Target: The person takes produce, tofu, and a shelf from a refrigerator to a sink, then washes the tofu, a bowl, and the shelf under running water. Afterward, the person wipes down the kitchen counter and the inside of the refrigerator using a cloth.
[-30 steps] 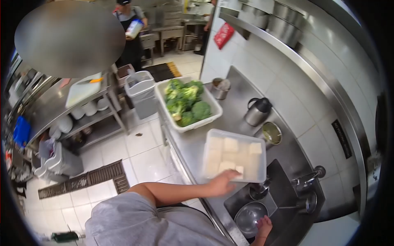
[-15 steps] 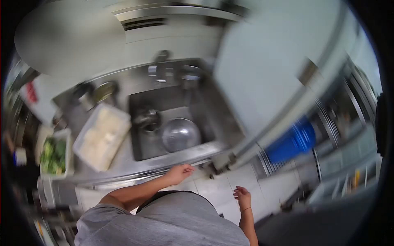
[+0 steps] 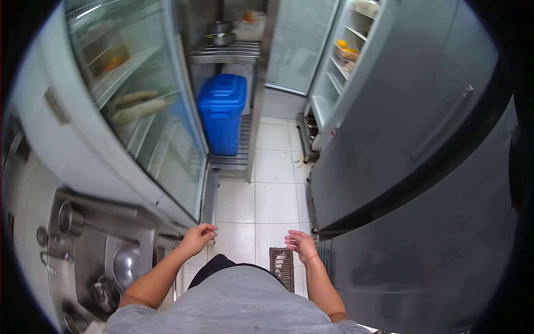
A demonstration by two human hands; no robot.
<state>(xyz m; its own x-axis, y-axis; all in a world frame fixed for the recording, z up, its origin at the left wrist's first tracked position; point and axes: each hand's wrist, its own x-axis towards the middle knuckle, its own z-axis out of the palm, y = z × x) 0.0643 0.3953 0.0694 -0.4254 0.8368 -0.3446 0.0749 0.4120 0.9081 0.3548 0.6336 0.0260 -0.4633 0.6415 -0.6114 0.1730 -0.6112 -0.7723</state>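
Note:
My left hand (image 3: pixel 198 240) is held out in front of me at waist height, empty, with its fingers loosely bent. It is nearest to the lower corner of the glass-door fridge (image 3: pixel 147 108) on the left. On the other side my right hand (image 3: pixel 301 245) hangs over the tiled floor, also empty, its fingers spread. Below it lies a floor drain grate (image 3: pixel 282 269). A metal sink (image 3: pixel 95 222) is at my lower left, holding a shiny steel bowl (image 3: pixel 127 266) and some smaller metal pots (image 3: pixel 104 295).
A blue lidded bin (image 3: pixel 221 114) stands on a slatted metal rack (image 3: pixel 248 167) ahead. To the right is a large dark grey cabinet (image 3: pixel 389 128). Beyond it an open fridge (image 3: pixel 328 94) shows oranges (image 3: pixel 346 49) on a shelf. White floor tiles (image 3: pixel 275 200) run between.
My view has swung right, from the sink counter to the aisle between the fridges. The sink now sits at lower left. Both hands stay empty in front of me.

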